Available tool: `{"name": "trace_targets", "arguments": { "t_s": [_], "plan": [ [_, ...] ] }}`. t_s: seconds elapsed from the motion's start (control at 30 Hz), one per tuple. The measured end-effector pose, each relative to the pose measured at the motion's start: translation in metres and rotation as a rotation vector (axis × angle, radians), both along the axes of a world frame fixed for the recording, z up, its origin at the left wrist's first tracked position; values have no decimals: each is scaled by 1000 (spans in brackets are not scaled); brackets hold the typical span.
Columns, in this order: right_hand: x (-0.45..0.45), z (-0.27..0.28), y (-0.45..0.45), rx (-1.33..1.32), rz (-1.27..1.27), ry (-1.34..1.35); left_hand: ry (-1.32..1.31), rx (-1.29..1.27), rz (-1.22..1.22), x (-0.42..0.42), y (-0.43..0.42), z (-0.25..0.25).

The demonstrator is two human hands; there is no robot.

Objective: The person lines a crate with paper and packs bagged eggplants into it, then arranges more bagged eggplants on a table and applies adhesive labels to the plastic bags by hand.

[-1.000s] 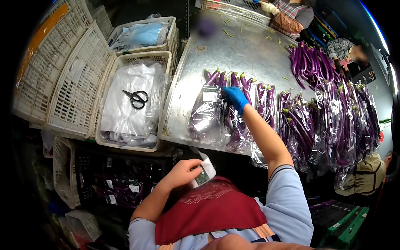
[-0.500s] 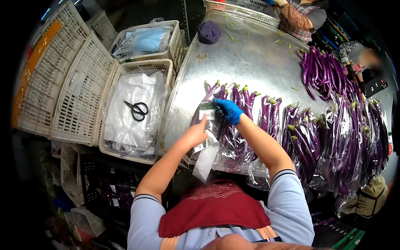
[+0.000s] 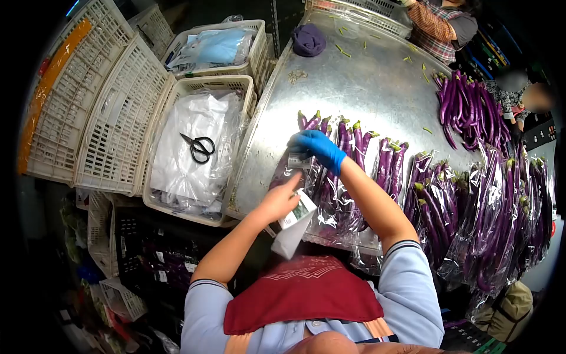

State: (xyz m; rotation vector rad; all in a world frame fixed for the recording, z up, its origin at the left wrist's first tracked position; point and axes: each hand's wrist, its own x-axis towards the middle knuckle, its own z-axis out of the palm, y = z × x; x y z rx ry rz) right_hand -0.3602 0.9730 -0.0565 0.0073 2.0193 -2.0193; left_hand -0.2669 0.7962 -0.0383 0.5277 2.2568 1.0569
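My left hand (image 3: pixel 280 202), bare, is closed around a roll of printed labels (image 3: pixel 299 210), its index finger pointing up toward a bag. The white backing strip (image 3: pixel 290 239) hangs below it. My right hand (image 3: pixel 318 150), in a blue glove, lies across the upper part of a clear bag of eggplants (image 3: pixel 285 171), fingers stretched over a pale label (image 3: pixel 299 159) and partly covering it. The stem ends of these eggplants show above the glove. Beside it on the metal table lie more bagged eggplants (image 3: pixel 356 144).
Left of the table (image 3: pixel 268 118), a crate (image 3: pixel 247 88) holds clear bags with black scissors (image 3: pixel 200 148) on top. A purple cloth (image 3: pixel 309 40) sits at the far edge. Loose eggplants (image 3: pixel 469 109) and many bagged ones (image 3: pixel 489 218) lie right. A co-worker's sleeve (image 3: pixel 430 20) is at the back.
My right hand has moved left over the label and now hides more of it. My left index finger has drawn back from the label. The view has shifted slightly.
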Motion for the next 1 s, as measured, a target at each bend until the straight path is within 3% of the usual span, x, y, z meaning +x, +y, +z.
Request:
{"name": "trace_targets", "arguments": {
  "t_s": [0.03, 0.07, 0.1, 0.17, 0.23, 0.27, 0.3, 0.37, 0.43, 0.5, 0.57, 0.63, 0.7, 0.77, 0.8, 0.83, 0.9, 1.0],
  "plan": [
    [-4, 9, -6, -307, 8, -497, -129, 95, -46, 8, -3, 11],
    [-16, -5, -3, -213, 111, -350, -146, 175, -53, 18, -9, 13],
    [-21, -17, 8, -71, -176, -247, -188, 279, -19, 28, -15, 21],
    [-3, 0, -2, -188, -498, 275, -229, 499, 140, 44, -31, 29],
    [40, 46, 5, -162, -270, 124, -235, 727, 403, 58, -48, 30],
    [63, 46, 16, -41, -30, 47, -194, 825, 586, 64, -48, 39],
    [90, 82, 12, 127, 191, -216, -186, 838, 571, 66, -67, 31],
    [134, 64, -14, -8, 442, -410, -163, 878, 658, 76, -74, 32],
    [168, 45, -49, -275, 348, -255, -231, 927, 662, 88, -71, 36],
    [173, 57, -72, -325, 38, -271, -316, 961, 634, 102, -78, 27],
    [163, 64, -80, -314, -12, -315, -476, 1023, 630, 115, -85, 24],
    [163, 75, -83, -579, -10, -361, -565, 950, 464, 131, -98, 18],
    [163, 61, -83, -449, 46, -359, -517, 805, 362, 144, -108, 20],
    [160, 51, -82, -45, 232, -429, -567, 785, 431, 154, -113, 17],
    [169, 50, -84, 191, 212, -295, -588, 775, 465, 158, -114, 16],
    [174, 38, -81, 905, 211, 242, -596, 793, 484, 161, -116, 17],
    [192, 68, -86, 717, 82, 595, -610, 827, 522, 164, -116, 18],
    [229, 75, -102, 537, 323, 665, -530, 700, 483, 169, -115, 17]
  ]
}}
